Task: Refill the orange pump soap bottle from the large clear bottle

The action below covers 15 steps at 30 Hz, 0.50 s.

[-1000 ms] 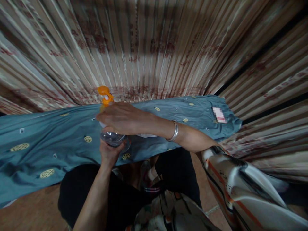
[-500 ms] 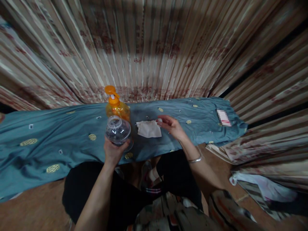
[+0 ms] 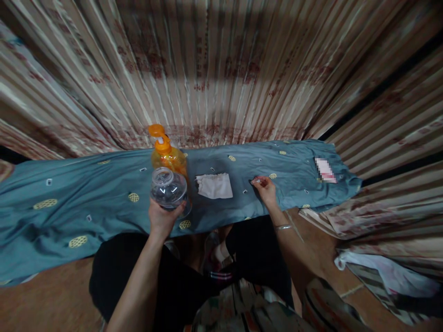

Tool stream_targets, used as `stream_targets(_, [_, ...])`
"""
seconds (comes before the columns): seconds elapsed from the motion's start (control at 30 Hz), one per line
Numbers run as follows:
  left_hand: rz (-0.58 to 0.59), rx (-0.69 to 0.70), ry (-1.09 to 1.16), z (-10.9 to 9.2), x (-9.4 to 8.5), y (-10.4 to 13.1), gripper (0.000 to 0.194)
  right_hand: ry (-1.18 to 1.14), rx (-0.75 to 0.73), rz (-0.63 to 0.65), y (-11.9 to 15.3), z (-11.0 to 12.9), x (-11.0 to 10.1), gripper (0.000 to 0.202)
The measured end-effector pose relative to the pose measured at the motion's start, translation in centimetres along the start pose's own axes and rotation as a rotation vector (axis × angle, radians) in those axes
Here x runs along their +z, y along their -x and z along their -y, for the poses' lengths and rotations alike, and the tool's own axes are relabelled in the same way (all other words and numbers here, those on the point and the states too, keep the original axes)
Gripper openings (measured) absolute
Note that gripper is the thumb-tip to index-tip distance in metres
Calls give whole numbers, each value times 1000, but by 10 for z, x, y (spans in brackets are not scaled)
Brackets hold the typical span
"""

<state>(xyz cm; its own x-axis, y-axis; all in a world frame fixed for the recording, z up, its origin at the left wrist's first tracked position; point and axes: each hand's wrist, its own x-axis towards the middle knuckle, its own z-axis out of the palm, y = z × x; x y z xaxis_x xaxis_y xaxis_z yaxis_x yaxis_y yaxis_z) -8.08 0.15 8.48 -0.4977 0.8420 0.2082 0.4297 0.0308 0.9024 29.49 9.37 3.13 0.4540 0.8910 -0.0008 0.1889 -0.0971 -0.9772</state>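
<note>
My left hand [image 3: 162,219] is wrapped around a clear plastic bottle [image 3: 169,190] with an uncapped, wide round mouth, held upright over the cloth. Right behind it stands an orange pump bottle [image 3: 173,160], partly hidden by the clear one. To the right of these lies a white tissue [image 3: 215,186], flat, with a ragged upper left edge. My right hand [image 3: 266,188] is low over the cloth, right of the tissue. Its fingertips pinch a small whitish object [image 3: 257,181], too small to make out its kind.
A blue-green cloth with a pineapple print [image 3: 114,184] covers the long, narrow surface. At its right end lies a pink and white item [image 3: 325,170], blurred out. Pleated curtains [image 3: 221,83] hang behind and to the right. White and striped fabric [image 3: 391,276] is on the floor at right.
My right hand has moved right, away from the tissue's edge, with the small whitish object in its fingertips. The left hand holds the clear bottle in nearly the same place.
</note>
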Motion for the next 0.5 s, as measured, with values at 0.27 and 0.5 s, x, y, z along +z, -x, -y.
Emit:
stream_targets(0.27, [-13, -25, 34, -2, 2, 2, 61, 275, -59, -86, 12, -4, -12, 56])
stream_targets(0.5, [-15, -52, 27, 1, 3, 2, 65, 374, -421, 17, 33, 22, 24, 70])
